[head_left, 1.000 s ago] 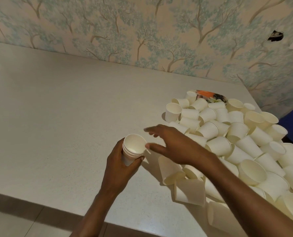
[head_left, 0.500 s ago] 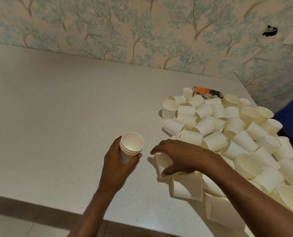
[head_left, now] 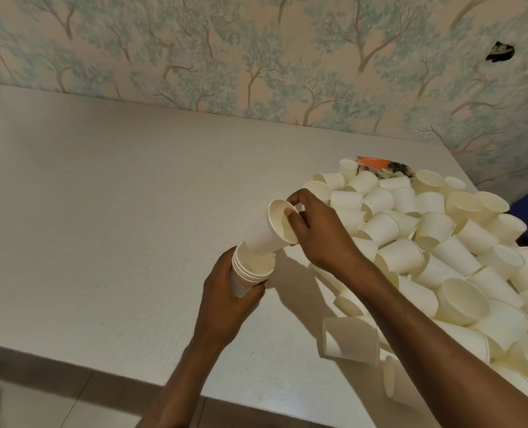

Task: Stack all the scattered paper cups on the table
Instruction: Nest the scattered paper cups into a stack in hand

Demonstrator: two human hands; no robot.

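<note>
I note a pale speckled table [head_left: 108, 211] set against wallpaper [head_left: 256, 50] printed with blue-green trees, an orange and dark printed item [head_left: 383, 168] lying near the table's far right corner, a dark hole [head_left: 500, 51] in the wall at upper right, and tiled floor [head_left: 40, 403] below.

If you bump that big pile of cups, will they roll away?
Probably some would. Many cups in the pile lie on their sides, loosely heaped, so they'd likely roll in curves. They look light and thin; the right hand lifts one cup by its rim.
</note>
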